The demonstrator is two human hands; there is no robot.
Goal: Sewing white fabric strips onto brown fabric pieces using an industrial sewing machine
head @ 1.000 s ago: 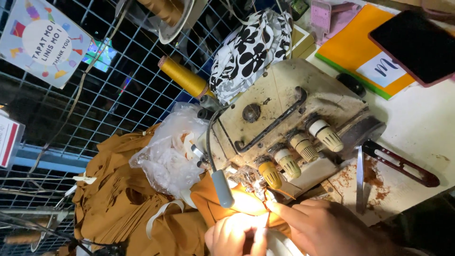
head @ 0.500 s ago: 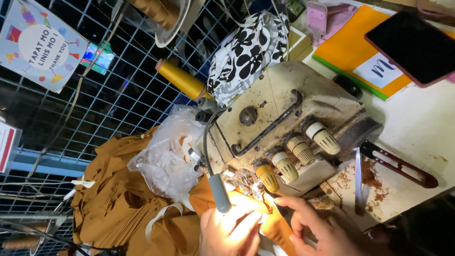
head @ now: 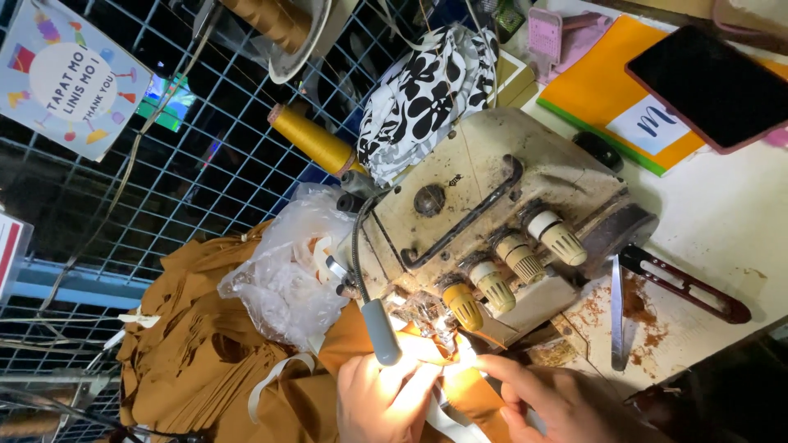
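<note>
Cream-coloured worktop [head: 722,221] is carrying a worn overlock sewing machine [head: 492,221] in front of a wire grid wall [head: 164,180]. Nearest the camera, the left hand [head: 382,402] is pressing mustard-brown fabric [head: 205,361] flat under the small work lamp [head: 379,328], its fingers extended rather than clenched. The right hand [head: 566,406] is pinching the same fabric edge just beside the needle area, fingers closed on the cloth. Thread snips [head: 673,287] are lying on the worktop to the right. A clear plastic bag [head: 287,271] is resting against the machine. Farther back, a yellow thread cone [head: 312,141], a black-and-white floral cloth [head: 427,90], an orange folder [head: 616,90] and a dark phone [head: 714,86] are sitting.
</note>
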